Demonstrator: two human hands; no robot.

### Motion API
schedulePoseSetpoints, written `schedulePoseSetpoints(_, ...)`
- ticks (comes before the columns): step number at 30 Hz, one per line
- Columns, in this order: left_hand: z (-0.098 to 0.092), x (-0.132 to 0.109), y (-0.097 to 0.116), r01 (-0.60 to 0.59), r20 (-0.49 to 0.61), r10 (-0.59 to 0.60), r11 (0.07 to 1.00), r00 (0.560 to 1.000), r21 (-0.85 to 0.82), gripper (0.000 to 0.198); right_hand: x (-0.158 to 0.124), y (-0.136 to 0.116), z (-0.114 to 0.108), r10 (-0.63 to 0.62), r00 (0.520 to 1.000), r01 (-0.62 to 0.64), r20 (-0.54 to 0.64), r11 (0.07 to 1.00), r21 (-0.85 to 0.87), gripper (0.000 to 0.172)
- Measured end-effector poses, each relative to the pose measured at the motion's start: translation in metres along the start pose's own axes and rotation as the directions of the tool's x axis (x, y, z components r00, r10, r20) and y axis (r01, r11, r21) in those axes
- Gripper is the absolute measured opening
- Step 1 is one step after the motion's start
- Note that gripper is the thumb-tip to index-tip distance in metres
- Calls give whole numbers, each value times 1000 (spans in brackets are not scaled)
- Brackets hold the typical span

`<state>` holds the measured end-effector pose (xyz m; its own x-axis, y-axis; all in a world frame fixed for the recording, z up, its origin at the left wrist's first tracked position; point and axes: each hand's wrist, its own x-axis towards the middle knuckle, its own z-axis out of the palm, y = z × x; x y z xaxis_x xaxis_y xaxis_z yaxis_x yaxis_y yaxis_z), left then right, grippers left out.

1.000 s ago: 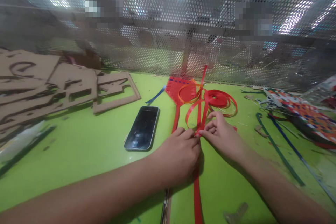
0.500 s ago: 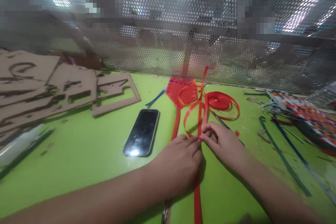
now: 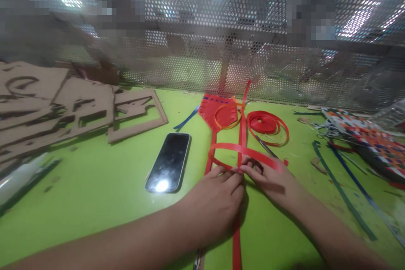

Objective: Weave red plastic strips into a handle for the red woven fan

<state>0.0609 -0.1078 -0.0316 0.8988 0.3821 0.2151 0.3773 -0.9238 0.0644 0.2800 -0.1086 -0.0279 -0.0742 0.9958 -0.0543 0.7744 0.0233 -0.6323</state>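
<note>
My left hand (image 3: pixel 215 200) and my right hand (image 3: pixel 272 181) meet fingertip to fingertip on a long red strip (image 3: pixel 242 126) that runs down the green table (image 3: pixel 95 185). Both pinch the strip at the same spot. A loop of the red strip (image 3: pixel 234 149) lies flat just beyond my fingers and drapes over my right hand. Farther back lie a red woven piece (image 3: pixel 218 112) with an orange loop on it and a coil of red strip (image 3: pixel 265 122).
A black phone (image 3: pixel 168 161) lies left of the strip. Cut cardboard sheets (image 3: pixel 63 109) fill the far left. A multicoloured woven mat (image 3: pixel 363 135) and loose dark strips (image 3: pixel 341 190) lie at the right. A perforated metal screen (image 3: pixel 202 42) closes the table's far edge.
The red loop, standing upright before, has flattened and widened over my right hand. Both hands have slid slightly toward me along the strip.
</note>
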Motion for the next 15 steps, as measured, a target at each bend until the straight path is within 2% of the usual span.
schedulePoseSetpoints(3,0,0,0,-15,-9,16,1000,1000,10,37,-2,-2,-2,17,1000,-17,11,1000,15,13)
schedulePoseSetpoints(7,1,-2,-2,-21,-35,21,1000,999,0,37,-4,-5,-10,-18,999,20,37,999,-45,12)
schedulePoseSetpoints(15,0,-2,-3,-16,-24,15,999,1000,-36,39,-5,-4,-17,-64,995,64,70,998,1,12)
